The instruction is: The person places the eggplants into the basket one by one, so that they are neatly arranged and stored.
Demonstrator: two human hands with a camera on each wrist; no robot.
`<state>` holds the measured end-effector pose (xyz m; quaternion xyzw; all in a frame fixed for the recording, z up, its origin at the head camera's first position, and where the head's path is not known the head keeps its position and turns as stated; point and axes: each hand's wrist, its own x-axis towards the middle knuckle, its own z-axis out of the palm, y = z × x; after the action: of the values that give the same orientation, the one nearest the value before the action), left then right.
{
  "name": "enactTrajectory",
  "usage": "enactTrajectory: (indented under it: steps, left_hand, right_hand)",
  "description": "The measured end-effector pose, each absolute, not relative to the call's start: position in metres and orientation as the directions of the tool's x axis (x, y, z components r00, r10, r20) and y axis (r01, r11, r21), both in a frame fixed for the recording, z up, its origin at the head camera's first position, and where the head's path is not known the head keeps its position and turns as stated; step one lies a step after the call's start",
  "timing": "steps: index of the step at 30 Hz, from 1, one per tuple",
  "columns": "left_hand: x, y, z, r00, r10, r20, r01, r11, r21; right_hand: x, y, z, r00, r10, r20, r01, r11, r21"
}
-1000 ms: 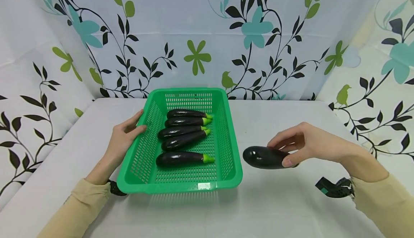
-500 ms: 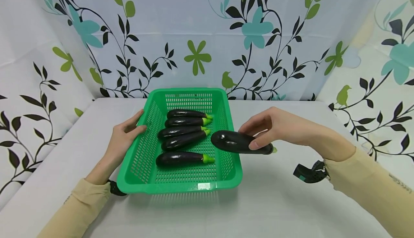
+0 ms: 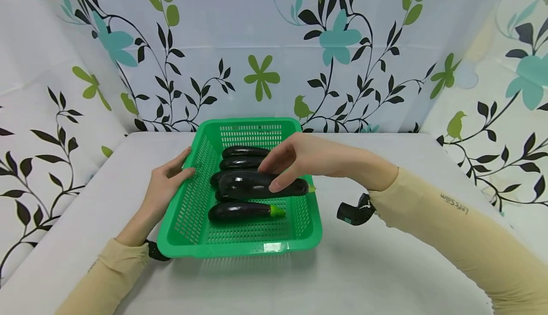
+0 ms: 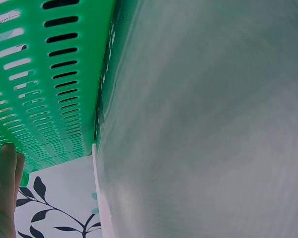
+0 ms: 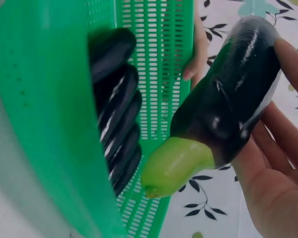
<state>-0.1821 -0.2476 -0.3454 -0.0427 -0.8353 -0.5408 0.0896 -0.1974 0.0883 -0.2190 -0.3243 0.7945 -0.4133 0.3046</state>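
Note:
My right hand [image 3: 301, 155] pinches a dark, glossy eggplant [image 3: 241, 185] between thumb and fingers, above the green plastic basket [image 3: 214, 249]. Its pale green stem end [image 5: 176, 166] points right in the head view. Inside the basket lie several more eggplants [image 3: 237, 211] in a row, stems to the right; the held one partly hides the middle ones. My left hand [image 3: 164, 186] grips the basket's left rim, thumb over the edge. In the left wrist view its straight fingers [image 4: 6, 173] lie along the slotted outer wall.
The basket stands on a white table [image 3: 299, 281]. Curtains with leaf and flower prints [image 3: 261, 77] enclose the back and sides. A black wrist camera [image 3: 356, 212] hangs beneath the right sleeve, and another [image 3: 157, 251] sits by the left wrist.
My right hand has carried the eggplant leftward, from beside the basket to over its middle. The left hand and the basket stay nearly where they were.

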Motion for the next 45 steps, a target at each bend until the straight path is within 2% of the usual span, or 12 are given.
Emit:
enactTrajectory:
  steps: [10,22,35,45]
  left_hand:
    - [-0.182,-0.247,-0.343,-0.981,-0.019,0.195,0.171,0.408,0.897]
    - [-0.181,-0.248,-0.348,-0.978,-0.033,0.208,0.176,0.417,0.892]
    - [-0.181,-0.246,-0.347,-0.978,-0.015,0.208,0.186,0.385,0.904]
    - [-0.18,-0.245,-0.345,-0.98,-0.019,0.198,0.175,0.395,0.902]
  right_hand:
    - [-0.207,0.05,-0.229,-0.555,-0.808,-0.196,-0.272,0.4,-0.875]
    - [-0.214,0.008,-0.25,-0.503,-0.827,-0.251,-0.308,0.444,-0.842]
    - [-0.212,0.001,-0.271,-0.507,-0.808,-0.301,-0.289,0.488,-0.824]
    - [-0.204,-0.002,-0.282,-0.458,-0.824,-0.333,-0.314,0.501,-0.807]
